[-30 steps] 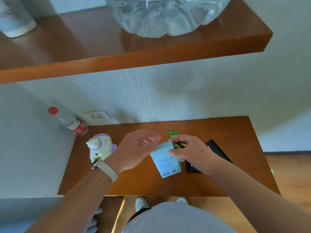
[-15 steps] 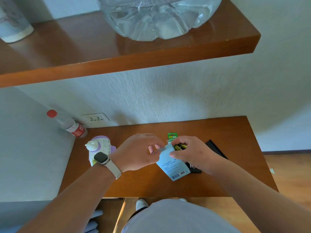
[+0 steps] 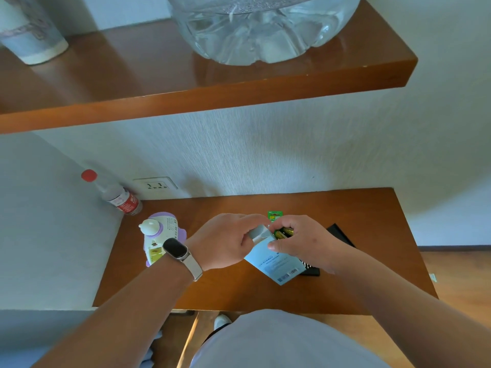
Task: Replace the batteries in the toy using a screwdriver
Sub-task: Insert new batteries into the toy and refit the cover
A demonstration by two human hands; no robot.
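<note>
A light blue box [image 3: 276, 264] is held above the middle of the wooden table [image 3: 372, 235]. My right hand [image 3: 300, 243] grips the box together with yellow-green batteries [image 3: 283, 232] tucked under its fingers. My left hand [image 3: 225, 239] pinches the box's open top flap [image 3: 259, 232]. The purple and white toy [image 3: 159, 239] lies at the table's left, partly behind my left wrist. A green battery card [image 3: 275, 215] shows just beyond my hands. No screwdriver is visible.
A black flat case [image 3: 342, 236] lies under my right hand. A red-capped bottle [image 3: 117, 195] stands in the back left corner beside a wall socket [image 3: 155, 185]. A wooden shelf [image 3: 212, 96] overhead carries a large water jug [image 3: 263, 25] and a cup [image 3: 29, 33].
My left hand moved right from an open pose and took the box's top flap. The box tilted and shifted slightly right in my right hand.
</note>
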